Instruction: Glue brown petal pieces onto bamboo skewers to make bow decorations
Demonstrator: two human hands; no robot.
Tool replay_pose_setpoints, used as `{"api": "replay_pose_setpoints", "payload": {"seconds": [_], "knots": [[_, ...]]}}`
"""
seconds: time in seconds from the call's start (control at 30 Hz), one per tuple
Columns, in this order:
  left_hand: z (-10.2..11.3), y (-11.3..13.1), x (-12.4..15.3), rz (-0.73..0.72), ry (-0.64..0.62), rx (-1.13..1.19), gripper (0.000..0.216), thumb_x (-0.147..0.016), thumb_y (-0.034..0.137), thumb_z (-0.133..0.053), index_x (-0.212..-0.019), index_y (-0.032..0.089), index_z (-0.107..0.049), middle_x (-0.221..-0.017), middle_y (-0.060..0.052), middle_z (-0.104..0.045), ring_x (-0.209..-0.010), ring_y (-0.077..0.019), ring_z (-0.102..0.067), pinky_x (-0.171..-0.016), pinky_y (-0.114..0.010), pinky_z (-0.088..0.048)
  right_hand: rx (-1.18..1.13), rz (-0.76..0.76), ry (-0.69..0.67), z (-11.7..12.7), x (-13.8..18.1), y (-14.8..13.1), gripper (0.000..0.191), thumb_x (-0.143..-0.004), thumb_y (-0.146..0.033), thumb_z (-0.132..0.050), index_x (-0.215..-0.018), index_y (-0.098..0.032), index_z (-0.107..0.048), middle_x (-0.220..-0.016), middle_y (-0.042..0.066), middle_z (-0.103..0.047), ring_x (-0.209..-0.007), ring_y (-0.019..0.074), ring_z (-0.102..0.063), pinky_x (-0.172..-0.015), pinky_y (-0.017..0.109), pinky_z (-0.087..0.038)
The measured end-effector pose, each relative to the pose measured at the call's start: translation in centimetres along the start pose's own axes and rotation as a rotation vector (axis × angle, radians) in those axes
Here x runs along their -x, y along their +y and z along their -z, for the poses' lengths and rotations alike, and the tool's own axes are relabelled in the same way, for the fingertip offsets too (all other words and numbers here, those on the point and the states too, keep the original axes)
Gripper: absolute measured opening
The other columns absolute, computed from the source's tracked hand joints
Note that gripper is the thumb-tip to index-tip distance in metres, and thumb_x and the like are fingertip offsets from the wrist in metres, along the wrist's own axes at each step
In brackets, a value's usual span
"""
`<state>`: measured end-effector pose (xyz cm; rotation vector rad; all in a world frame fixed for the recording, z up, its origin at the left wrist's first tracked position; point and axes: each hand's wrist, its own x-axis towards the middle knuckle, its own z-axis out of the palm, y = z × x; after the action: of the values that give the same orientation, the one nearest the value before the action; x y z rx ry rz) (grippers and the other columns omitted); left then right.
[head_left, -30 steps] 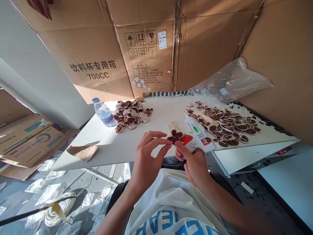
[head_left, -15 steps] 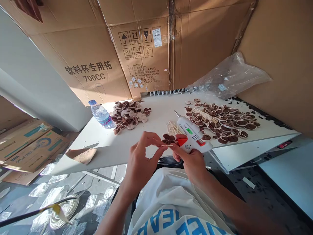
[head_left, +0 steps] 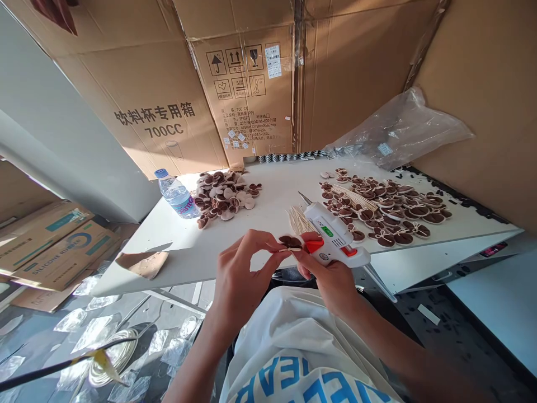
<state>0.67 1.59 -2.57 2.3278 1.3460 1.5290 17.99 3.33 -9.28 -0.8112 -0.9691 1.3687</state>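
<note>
Your left hand (head_left: 241, 274) pinches the brown piece (head_left: 290, 242) in closed fingers (head_left: 264, 238), above the bench (head_left: 272, 196) edge. At 3 o'clock of it, your right hand (head_left: 331, 280) has its fingers wrapped tight round the glue gun (head_left: 335, 238).

White tee (head_left: 293, 330), kinda loose and wrinkly. Big blue block letters (head_left: 289, 380) across the front, and both forearms (head_left: 197, 358) bare.

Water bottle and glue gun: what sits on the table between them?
Head view: a pile of brown and white pieces beside the water bottle, then thin sticks by the glue gun.
</note>
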Motion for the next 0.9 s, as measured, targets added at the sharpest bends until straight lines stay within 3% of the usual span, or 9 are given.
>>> {"api": "replay_pose_setpoints", "payload": {"seconds": [0.13, 0.37, 0.6, 0.9], "knots": [[-0.06, 0.03, -0.06, -0.023, 0.016, -0.005, 0.028, -0.092, 0.018, -0.089, -0.103, 0.024, -0.064, -0.09, 0.004, -0.078, -0.08, -0.0127, -0.078, -0.075, -0.023, -0.061, -0.009, -0.003, 0.003, 0.22, -0.08, 0.51, 0.032, -0.087, -0.046, -0.093, -0.096, -0.022, -0.073, -0.063, -0.006, -0.055, -0.056, 0.0116, -0.046, -0.054, 0.029, -0.039], [-0.16, -0.01, -0.21, -0.044, 0.043, 0.01, 0.03, -0.089, 0.015, -0.092, -0.102, 0.023, -0.066, -0.09, 0.004, -0.077, -0.08, -0.0121, -0.077, -0.076, -0.023, -0.061, -0.033, -0.007, -0.015, 0.16, 0.15, 0.06, 0.035, -0.088, -0.043, -0.093, -0.109, -0.024, -0.073, -0.064, -0.007, -0.056, -0.057, 0.0112, -0.048, -0.056, 0.027, -0.041], [-0.08, -0.18, -0.36, -0.016, 0.048, 0.032, 0.031, -0.086, 0.018, -0.094, -0.101, 0.023, -0.067, -0.088, 0.004, -0.077, -0.079, -0.0119, -0.076, -0.076, -0.023, -0.06, -0.004, -0.006, -0.046, 0.39, -0.15, 0.51, 0.032, -0.089, -0.047, -0.091, -0.095, -0.02, -0.075, -0.065, -0.005, -0.055, -0.058, 0.0111, -0.046, -0.055, 0.028, -0.041], [0.12, -0.31, -0.35, 0.024, 0.044, 0.067, 0.029, -0.086, 0.02, -0.095, -0.099, 0.023, -0.069, -0.088, 0.005, -0.077, -0.08, -0.0111, -0.075, -0.076, -0.022, -0.059, -0.01, 0.009, -0.106, 1.04, -0.26, 0.85, 0.037, -0.093, -0.041, -0.089, -0.121, -0.025, -0.07, -0.065, -0.007, -0.057, -0.058, 0.0117, -0.048, -0.057, 0.028, -0.04]]}}
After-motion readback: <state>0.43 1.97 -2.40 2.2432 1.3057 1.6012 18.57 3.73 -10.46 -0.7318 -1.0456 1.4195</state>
